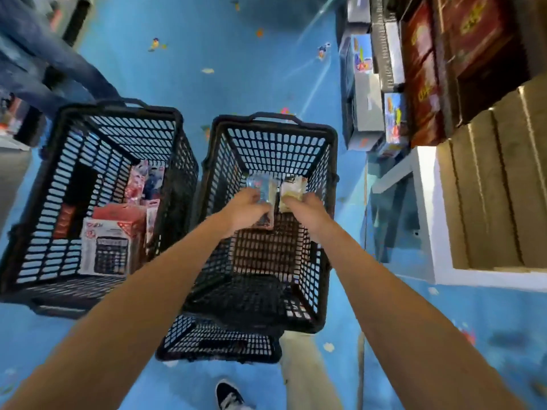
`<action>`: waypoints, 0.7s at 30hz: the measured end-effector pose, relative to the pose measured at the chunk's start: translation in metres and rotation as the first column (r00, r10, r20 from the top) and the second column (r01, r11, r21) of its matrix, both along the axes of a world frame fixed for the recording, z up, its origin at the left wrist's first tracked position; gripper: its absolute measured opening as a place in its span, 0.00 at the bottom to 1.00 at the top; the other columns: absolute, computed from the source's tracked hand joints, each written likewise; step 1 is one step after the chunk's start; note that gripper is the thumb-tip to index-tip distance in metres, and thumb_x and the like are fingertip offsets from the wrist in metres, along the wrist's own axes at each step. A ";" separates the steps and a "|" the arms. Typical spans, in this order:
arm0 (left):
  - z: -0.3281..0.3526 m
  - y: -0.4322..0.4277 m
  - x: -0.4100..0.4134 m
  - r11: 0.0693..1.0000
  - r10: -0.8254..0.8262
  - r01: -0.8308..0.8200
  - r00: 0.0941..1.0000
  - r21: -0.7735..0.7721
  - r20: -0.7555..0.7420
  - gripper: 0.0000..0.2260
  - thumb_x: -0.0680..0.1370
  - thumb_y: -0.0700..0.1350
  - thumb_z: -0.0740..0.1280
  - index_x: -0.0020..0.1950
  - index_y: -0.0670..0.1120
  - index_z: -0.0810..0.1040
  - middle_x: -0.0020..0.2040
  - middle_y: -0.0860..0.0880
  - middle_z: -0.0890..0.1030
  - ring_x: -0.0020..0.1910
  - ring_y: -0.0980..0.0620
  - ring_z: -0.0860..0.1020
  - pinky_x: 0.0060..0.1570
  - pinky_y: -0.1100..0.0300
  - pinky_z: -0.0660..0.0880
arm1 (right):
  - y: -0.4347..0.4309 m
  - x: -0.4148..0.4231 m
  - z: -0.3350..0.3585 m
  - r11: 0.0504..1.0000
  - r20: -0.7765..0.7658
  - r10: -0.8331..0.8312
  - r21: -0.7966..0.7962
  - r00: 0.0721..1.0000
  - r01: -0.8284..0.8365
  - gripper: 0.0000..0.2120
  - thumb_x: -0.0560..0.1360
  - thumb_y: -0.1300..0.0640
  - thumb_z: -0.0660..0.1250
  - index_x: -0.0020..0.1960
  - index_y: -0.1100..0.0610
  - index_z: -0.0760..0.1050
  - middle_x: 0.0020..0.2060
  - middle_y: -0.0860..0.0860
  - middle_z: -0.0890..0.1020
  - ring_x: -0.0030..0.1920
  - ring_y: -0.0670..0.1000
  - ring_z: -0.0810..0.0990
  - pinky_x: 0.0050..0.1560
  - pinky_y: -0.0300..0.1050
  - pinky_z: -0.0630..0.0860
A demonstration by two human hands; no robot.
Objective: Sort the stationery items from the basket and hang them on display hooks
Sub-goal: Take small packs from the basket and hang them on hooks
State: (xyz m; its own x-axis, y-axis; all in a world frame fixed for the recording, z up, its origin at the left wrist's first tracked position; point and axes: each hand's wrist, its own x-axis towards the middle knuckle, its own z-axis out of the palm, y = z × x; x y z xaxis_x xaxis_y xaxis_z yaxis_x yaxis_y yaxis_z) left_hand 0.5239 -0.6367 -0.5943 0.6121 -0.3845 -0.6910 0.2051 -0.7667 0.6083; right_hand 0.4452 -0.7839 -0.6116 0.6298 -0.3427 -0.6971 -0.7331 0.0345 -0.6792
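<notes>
Two black mesh baskets stand side by side on the blue floor. Both bare arms reach down into the right basket, one hand for each of two packets. The left hand has its grip curled round a clear packet with red and dark print. The right hand has its grip closed on a pale yellowish packet. The two packets lie just beside each other, deep in the basket toward its far wall; whether they rest on the mesh bottom or are lifted off it cannot be told. The left basket holds one white calculator box standing near its front wall, with several red-and-white packets behind it, too blurred to count. One leg in blue jeans of a second person shows at the upper left. Stacked boxes fill the shelves on the right. At the bottom edge are one dark shoe and one beige trouser leg.
</notes>
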 end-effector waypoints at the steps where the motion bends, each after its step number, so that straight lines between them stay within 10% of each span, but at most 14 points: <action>1: -0.019 -0.010 0.008 0.999 0.052 -0.052 0.998 0.012 -0.019 0.06 0.83 0.41 0.66 0.50 0.50 0.71 0.44 0.50 0.73 0.39 0.53 0.73 0.38 0.65 0.72 | -0.002 0.011 -0.016 1.000 -0.022 -0.024 0.008 0.999 0.025 0.17 0.78 0.47 0.70 0.61 0.55 0.73 0.56 0.50 0.79 0.54 0.50 0.79 0.53 0.45 0.76; 9: -0.146 -0.057 0.037 0.983 0.177 -0.164 0.967 0.084 -0.183 0.17 0.80 0.41 0.64 0.65 0.33 0.74 0.67 0.31 0.75 0.62 0.36 0.76 0.49 0.53 0.75 | -0.013 0.061 -0.133 0.986 -0.168 -0.161 -0.060 0.973 0.153 0.18 0.80 0.52 0.66 0.66 0.61 0.75 0.49 0.54 0.82 0.43 0.53 0.79 0.44 0.44 0.71; 14: -0.184 -0.076 0.053 0.965 0.263 -0.249 0.928 0.086 -0.264 0.11 0.75 0.47 0.64 0.50 0.41 0.79 0.46 0.41 0.80 0.50 0.42 0.79 0.39 0.58 0.70 | -0.017 0.087 -0.174 0.960 -0.215 -0.276 -0.101 0.937 0.260 0.22 0.80 0.50 0.66 0.69 0.61 0.73 0.61 0.57 0.81 0.57 0.57 0.81 0.55 0.49 0.79; 21: -0.215 -0.084 0.059 0.935 0.349 -0.353 0.880 0.047 -0.322 0.14 0.77 0.44 0.64 0.59 0.42 0.81 0.52 0.42 0.84 0.51 0.45 0.81 0.42 0.55 0.76 | -0.016 0.099 -0.200 0.945 -0.260 -0.321 -0.154 0.911 0.289 0.20 0.78 0.48 0.67 0.63 0.59 0.78 0.56 0.56 0.83 0.55 0.58 0.82 0.56 0.53 0.81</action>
